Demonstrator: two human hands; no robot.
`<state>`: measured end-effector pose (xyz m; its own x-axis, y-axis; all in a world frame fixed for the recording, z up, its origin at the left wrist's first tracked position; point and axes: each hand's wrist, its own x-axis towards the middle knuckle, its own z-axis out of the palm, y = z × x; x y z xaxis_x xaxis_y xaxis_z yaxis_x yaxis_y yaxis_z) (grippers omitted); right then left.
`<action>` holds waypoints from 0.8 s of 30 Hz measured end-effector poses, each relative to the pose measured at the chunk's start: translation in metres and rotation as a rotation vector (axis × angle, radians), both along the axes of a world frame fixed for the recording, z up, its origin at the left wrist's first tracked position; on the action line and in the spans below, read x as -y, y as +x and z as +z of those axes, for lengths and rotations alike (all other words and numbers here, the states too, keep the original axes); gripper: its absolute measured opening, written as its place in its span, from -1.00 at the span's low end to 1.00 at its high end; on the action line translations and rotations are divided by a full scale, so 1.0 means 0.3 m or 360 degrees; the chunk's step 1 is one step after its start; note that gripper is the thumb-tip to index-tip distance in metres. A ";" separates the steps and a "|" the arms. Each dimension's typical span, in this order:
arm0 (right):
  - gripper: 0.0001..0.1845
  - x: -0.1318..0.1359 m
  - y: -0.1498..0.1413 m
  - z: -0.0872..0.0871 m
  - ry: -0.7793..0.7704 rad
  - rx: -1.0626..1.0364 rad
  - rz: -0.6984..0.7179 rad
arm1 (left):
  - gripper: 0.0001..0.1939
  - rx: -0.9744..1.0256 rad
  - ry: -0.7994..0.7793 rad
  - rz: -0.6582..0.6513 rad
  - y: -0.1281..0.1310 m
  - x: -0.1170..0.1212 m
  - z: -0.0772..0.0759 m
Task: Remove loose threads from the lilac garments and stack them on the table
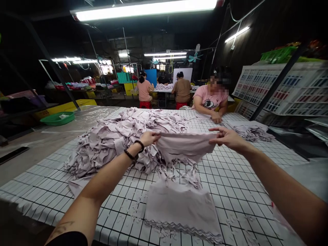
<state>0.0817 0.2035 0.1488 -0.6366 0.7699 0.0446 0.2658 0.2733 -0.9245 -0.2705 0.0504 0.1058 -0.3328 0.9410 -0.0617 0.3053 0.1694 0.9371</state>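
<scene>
My left hand (150,137) pinches the left top corner of a pale lilac fabric piece (184,145), with dark bead bracelets on that wrist. My right hand (227,137) pinches the piece's right top corner. Between both hands the cloth is stretched flat in the air above the table. Just behind it rises a big heap of the same lilac pieces (120,140). Below it, near me, lies a neat stack of flattened pieces (179,208) with a scalloped front edge. Small fabric scraps (184,172) lie between heap and stack.
The table wears a white cloth with a black grid (241,191). A person in a pink shirt (211,99) sits across it beside a smaller lilac pile (251,131). A green basin (57,118) rests far left. Two seated people (164,89) work at a distant table.
</scene>
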 end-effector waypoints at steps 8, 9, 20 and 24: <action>-0.51 0.181 -0.134 -0.031 -0.0333 0.0033 0.0233 | -0.66 0.0268 0.0048 -0.0023 0.245 -0.069 0.050; -0.48 0.197 -0.161 -0.048 -0.0340 -0.0041 0.0165 | -0.65 0.0387 0.0053 -0.0123 0.291 -0.073 0.048; -0.56 0.229 -0.216 -0.043 0.0223 -0.0206 0.0129 | -0.65 0.1084 0.0205 -0.0605 0.410 -0.053 -0.017; -0.34 0.175 -0.203 -0.060 -0.0070 -0.0266 0.0252 | -0.77 0.1207 0.0093 -0.0563 0.403 -0.056 0.002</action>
<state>0.0208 0.1510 0.1309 -0.7362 0.6645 0.1284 0.0650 0.2582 -0.9639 -0.1497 0.0670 0.1065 0.0949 0.9907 -0.0979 -0.3854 0.1272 0.9139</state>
